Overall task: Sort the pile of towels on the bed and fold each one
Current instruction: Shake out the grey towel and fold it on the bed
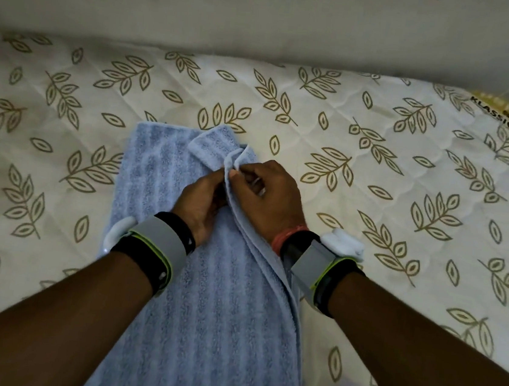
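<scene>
A light blue striped towel (201, 313) lies lengthwise on the mattress, running from the near edge toward the middle. Its right long edge is gathered up into a ridge. My left hand (201, 202) and my right hand (265, 194) meet over the towel's far right part. Both pinch the bunched edge between fingers and thumb. The far right corner of the towel stands crumpled just beyond my fingers. No other towels are in view.
The bare mattress (375, 175) has a cream cover with a gold leaf print and a label at its far right corner. A pale wall (267, 13) runs along the far side. Each wrist carries a grey and black band.
</scene>
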The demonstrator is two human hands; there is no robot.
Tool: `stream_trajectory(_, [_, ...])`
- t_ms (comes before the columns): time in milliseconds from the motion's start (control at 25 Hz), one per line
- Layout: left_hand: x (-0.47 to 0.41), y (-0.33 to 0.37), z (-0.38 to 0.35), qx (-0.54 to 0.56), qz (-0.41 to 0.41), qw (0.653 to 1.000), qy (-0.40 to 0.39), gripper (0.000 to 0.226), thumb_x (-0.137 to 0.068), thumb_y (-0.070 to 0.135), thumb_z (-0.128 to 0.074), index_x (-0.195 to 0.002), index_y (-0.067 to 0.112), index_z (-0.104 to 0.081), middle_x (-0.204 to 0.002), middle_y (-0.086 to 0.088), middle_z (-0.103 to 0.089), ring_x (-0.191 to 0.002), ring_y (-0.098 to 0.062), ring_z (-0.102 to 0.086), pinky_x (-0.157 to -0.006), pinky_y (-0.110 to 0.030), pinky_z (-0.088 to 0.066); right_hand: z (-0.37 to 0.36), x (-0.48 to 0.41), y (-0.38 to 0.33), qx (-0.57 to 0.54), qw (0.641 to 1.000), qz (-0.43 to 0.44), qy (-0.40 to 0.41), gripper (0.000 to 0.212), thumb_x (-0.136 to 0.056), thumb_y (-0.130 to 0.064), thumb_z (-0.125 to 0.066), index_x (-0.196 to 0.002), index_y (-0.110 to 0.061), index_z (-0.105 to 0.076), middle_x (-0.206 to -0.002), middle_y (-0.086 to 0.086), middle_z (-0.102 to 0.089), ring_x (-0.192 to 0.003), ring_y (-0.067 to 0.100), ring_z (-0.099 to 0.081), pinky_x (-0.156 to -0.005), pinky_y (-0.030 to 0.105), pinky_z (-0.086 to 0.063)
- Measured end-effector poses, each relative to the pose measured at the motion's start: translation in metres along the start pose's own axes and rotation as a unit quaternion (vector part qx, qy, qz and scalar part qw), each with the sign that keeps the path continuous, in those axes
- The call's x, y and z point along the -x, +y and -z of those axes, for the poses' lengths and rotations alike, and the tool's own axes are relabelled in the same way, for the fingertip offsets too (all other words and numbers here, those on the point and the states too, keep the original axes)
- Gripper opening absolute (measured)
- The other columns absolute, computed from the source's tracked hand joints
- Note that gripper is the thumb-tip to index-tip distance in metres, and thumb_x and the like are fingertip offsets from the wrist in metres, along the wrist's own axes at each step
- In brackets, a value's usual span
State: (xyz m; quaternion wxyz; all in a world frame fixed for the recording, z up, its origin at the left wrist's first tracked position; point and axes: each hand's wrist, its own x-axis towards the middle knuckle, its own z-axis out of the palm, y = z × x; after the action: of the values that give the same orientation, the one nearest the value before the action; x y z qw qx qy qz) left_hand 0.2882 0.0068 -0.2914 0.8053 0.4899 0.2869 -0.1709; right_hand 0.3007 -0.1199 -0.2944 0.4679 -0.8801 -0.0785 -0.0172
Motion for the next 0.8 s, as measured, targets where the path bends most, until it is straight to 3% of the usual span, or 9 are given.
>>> stream_trajectory(200, [-0.002,-0.001,0.000,0.007,0.006,1.000,0.025,0.041,-0.092,0.039,-0.065,-0.121,0.010,-0.069,-0.114,-0.009,-0.073,-0.104,-0.019,-0.071,-0.077,-0.025,-0.059,-0.002,0.002,0.003,-0.029,0.999,-0.019,-0.009,0.039,-0.087,-0.056,-0.064,-0.099,-0.020,-0.073,-0.092,-0.001,-0.066,-0.082,0.009,-0.061,-0.077,0.029,-0.053])
stream_trajectory(280, [-0.003,-0.002,-0.001,0.012,0.007,1.000,0.019,0.043,-0.092,0.042,-0.065,-0.121,0.011,-0.069,-0.114,-0.010,-0.073,-0.106,-0.021,-0.070,-0.084,-0.030,-0.058,-0.003,0.002,0.007,-0.024,1.000,-0.017,-0.006,0.033,-0.087,-0.048,-0.071,-0.104,-0.020,-0.069,-0.095,-0.003,-0.063,-0.080,0.007,-0.060,-0.076,0.027,-0.053])
stream_trajectory(560, [-0.005,-0.003,0.000,0.013,0.022,0.999,0.033,0.039,-0.091,0.041,-0.067,-0.115,0.010,-0.071,-0.107,-0.009,-0.075,-0.094,-0.019,-0.074,-0.067,-0.027,-0.059,0.006,-0.011,0.016,-0.009,0.996,-0.046,0.077,0.012,-0.086,-0.025,-0.070,-0.094,-0.019,-0.062,-0.083,-0.004,-0.067,-0.074,0.014,-0.062,-0.066,0.029,-0.051])
stream_trajectory(680, [-0.007,-0.004,0.002,0.018,0.025,0.998,0.048,0.035,-0.090,0.038,-0.069,-0.113,0.011,-0.070,-0.106,-0.008,-0.076,-0.090,-0.018,-0.074,-0.063,-0.027,-0.059,0.018,-0.025,0.032,0.006,0.983,-0.112,0.144,0.009,-0.089,-0.018,-0.063,-0.095,-0.020,-0.057,-0.084,-0.003,-0.065,-0.076,0.019,-0.062,-0.068,0.031,-0.050])
stream_trajectory(800, [-0.008,-0.005,0.001,0.024,0.027,0.998,0.053,0.034,-0.090,0.036,-0.069,-0.112,0.010,-0.070,-0.107,-0.009,-0.075,-0.091,-0.020,-0.074,-0.061,-0.027,-0.059,0.029,-0.032,0.058,0.062,0.969,-0.192,0.143,0.004,-0.092,-0.020,-0.062,-0.094,-0.019,-0.060,-0.084,-0.006,-0.063,-0.085,0.023,-0.062,-0.076,0.033,-0.048])
